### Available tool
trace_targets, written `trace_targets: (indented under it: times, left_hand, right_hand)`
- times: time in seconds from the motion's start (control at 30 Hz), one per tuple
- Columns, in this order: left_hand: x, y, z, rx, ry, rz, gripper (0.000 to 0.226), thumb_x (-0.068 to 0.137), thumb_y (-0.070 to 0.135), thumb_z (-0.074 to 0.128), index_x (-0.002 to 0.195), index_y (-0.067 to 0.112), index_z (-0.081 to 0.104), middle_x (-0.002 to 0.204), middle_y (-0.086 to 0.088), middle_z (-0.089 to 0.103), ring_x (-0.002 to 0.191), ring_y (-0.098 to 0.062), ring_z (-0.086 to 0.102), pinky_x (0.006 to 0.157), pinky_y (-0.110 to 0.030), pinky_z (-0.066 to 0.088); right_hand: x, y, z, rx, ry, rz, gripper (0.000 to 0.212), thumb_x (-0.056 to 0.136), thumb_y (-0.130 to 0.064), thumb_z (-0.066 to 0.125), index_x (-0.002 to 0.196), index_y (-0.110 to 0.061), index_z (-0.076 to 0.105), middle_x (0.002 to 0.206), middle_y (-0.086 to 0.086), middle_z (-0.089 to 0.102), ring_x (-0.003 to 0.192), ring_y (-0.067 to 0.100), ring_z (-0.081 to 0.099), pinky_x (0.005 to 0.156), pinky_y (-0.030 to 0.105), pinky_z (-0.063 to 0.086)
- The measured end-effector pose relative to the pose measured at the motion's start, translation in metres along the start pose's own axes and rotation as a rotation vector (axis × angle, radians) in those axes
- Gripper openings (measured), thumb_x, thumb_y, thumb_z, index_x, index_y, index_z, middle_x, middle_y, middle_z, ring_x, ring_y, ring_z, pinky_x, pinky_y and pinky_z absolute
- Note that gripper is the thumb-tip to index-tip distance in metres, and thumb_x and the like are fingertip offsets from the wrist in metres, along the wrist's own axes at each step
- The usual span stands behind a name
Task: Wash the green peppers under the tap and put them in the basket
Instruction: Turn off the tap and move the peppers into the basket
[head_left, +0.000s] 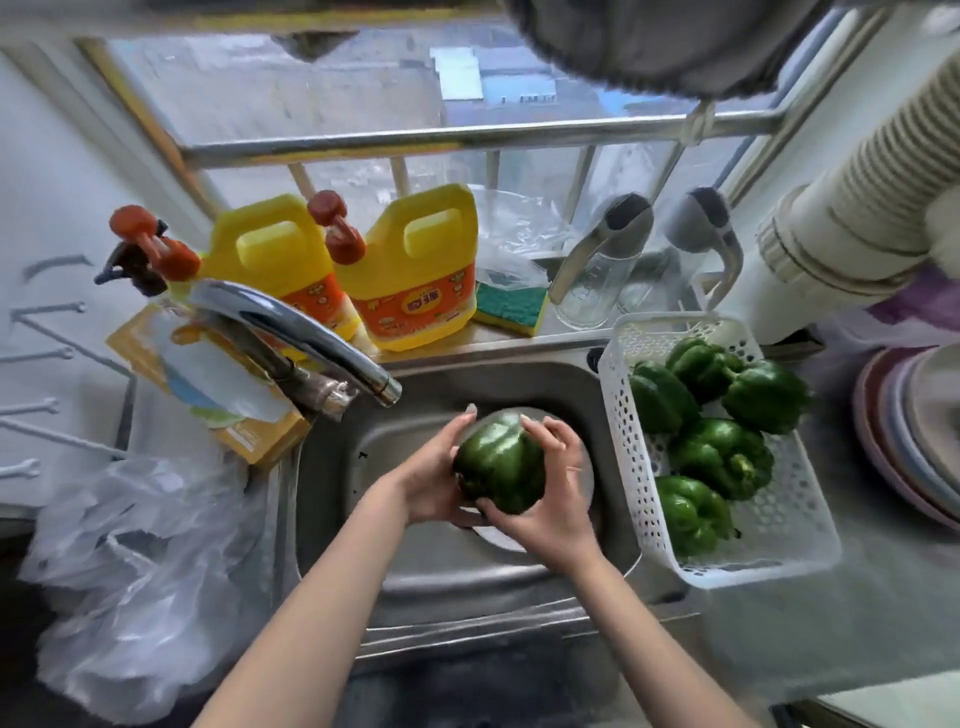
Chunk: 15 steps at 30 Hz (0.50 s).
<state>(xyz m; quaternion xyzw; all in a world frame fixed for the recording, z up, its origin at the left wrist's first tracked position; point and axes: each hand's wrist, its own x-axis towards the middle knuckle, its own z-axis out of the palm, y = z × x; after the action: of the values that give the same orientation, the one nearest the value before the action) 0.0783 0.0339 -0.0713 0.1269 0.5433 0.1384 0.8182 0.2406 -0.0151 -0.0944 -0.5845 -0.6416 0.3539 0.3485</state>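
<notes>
Both hands, left (434, 480) and right (550, 499), gripping one green pepper (501, 462) over sink (415, 566), below tap (311, 332), beside basket (789, 545).

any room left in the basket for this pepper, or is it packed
Room remains: the basket has bare mesh along its near right side, beside the nearest pepper and below the middle one. The far end is crowded with three peppers touching.
</notes>
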Motion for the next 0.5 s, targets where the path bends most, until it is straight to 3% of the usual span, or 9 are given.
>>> trace_targets:
  times: [0.1,0.17,0.2,0.3,0.4,0.5]
  left_hand:
    - [-0.009,0.010,0.014,0.026,-0.058,0.082,0.063,0.066,0.049,0.075,0.118,0.016,0.064,0.115,-0.013,0.067,0.106,-0.029,0.063,0.091,-0.043,0.051]
    - [-0.012,0.013,0.017,0.155,-0.086,0.213,0.074,0.061,0.044,0.083,0.126,0.018,0.058,0.124,-0.013,0.064,0.116,-0.029,0.060,0.102,-0.050,0.045]
    - [-0.013,0.014,0.018,0.227,-0.072,0.281,0.078,0.057,0.043,0.086,0.126,0.022,0.056,0.125,-0.011,0.063,0.116,-0.028,0.061,0.101,-0.051,0.046]
    - [-0.023,0.015,0.022,0.347,-0.027,0.456,0.081,0.049,0.027,0.088,0.122,0.026,0.053,0.121,-0.005,0.064,0.110,-0.019,0.063,0.092,-0.035,0.054]
    - [-0.032,0.013,0.018,0.443,-0.082,0.578,0.089,0.048,0.019,0.087,0.128,0.027,0.050,0.125,0.000,0.060,0.116,-0.014,0.059,0.095,-0.031,0.052]
    - [-0.043,0.013,0.019,0.502,-0.163,0.605,0.087,0.058,0.001,0.082,0.131,0.032,0.045,0.132,0.000,0.051,0.121,-0.017,0.055,0.096,-0.037,0.052]
  right_hand:
    - [0.003,-0.021,-0.019,-0.021,-0.089,-0.025,0.105,0.056,-0.047,0.083,0.141,-0.042,0.024,0.148,0.000,0.022,0.141,0.005,0.019,0.112,0.009,0.018]
    - [0.007,-0.036,-0.027,0.139,-0.131,0.131,0.110,0.056,-0.055,0.077,0.144,-0.045,0.013,0.146,-0.012,0.019,0.135,-0.001,0.022,0.107,0.003,0.020]
    - [0.009,-0.041,-0.029,0.251,-0.116,0.211,0.110,0.056,-0.058,0.074,0.145,-0.046,0.011,0.145,-0.013,0.021,0.133,0.002,0.028,0.108,0.010,0.028]
    - [0.010,-0.042,-0.033,0.509,-0.072,0.409,0.094,0.065,-0.050,0.080,0.141,-0.038,0.028,0.145,0.004,0.040,0.123,0.019,0.051,0.099,0.046,0.049]
    - [0.009,-0.046,-0.042,0.599,-0.162,0.465,0.077,0.061,-0.032,0.085,0.128,-0.032,0.047,0.131,0.007,0.054,0.113,0.021,0.060,0.086,0.043,0.057]
    - [0.009,-0.050,-0.051,0.402,-0.105,0.340,0.081,0.050,-0.028,0.090,0.122,-0.037,0.052,0.122,-0.004,0.059,0.112,0.013,0.060,0.092,0.031,0.053]
